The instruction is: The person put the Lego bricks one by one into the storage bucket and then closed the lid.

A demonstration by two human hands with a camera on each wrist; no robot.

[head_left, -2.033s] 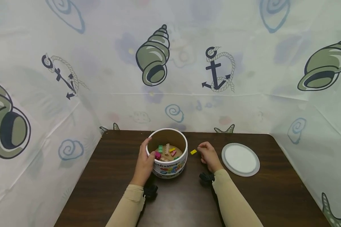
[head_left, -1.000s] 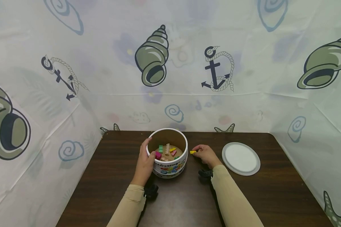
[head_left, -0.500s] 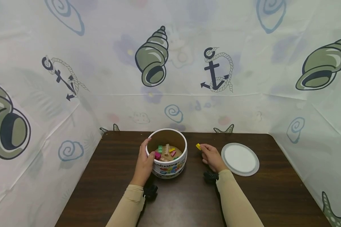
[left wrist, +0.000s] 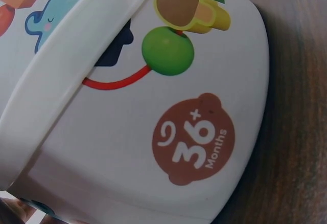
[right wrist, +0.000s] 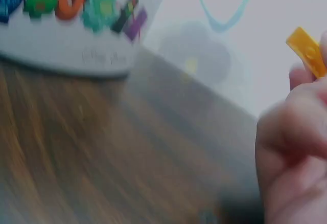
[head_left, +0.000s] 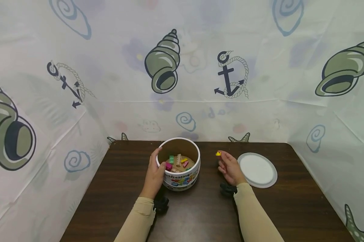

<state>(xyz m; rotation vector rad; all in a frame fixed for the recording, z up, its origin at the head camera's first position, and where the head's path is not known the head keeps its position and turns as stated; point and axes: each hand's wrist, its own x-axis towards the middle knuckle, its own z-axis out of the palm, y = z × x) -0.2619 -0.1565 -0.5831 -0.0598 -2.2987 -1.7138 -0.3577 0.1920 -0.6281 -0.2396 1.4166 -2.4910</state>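
My left hand (head_left: 153,174) grips the left side of a white printed bucket (head_left: 182,181), thumb hooked over the rim and fingers along the outer wall. Inside the bucket lie several toy bricks: a green brick (head_left: 171,159), a beige brick (head_left: 178,160), a magenta brick (head_left: 168,166) and a few smaller ones. To the right of the bucket, my right hand (head_left: 231,168) pinches a small yellow toy brick (head_left: 218,154) between thumb and fingertips. The right wrist view shows this yellow brick (right wrist: 308,52) jutting out from the fingers. Printed pictures on the bucket wall (left wrist: 117,147) fill the left wrist view.
A round white lid (head_left: 257,169) lies flat on the dark wooden table (head_left: 194,218), just right of my right hand. Cloth walls (head_left: 109,127) printed with shells and anchors enclose the table at the back and sides.
My right hand has picked the yellow brick up from beside the bucket and moved it up and rightward, away from the rim. My left hand keeps its grip on the bucket.
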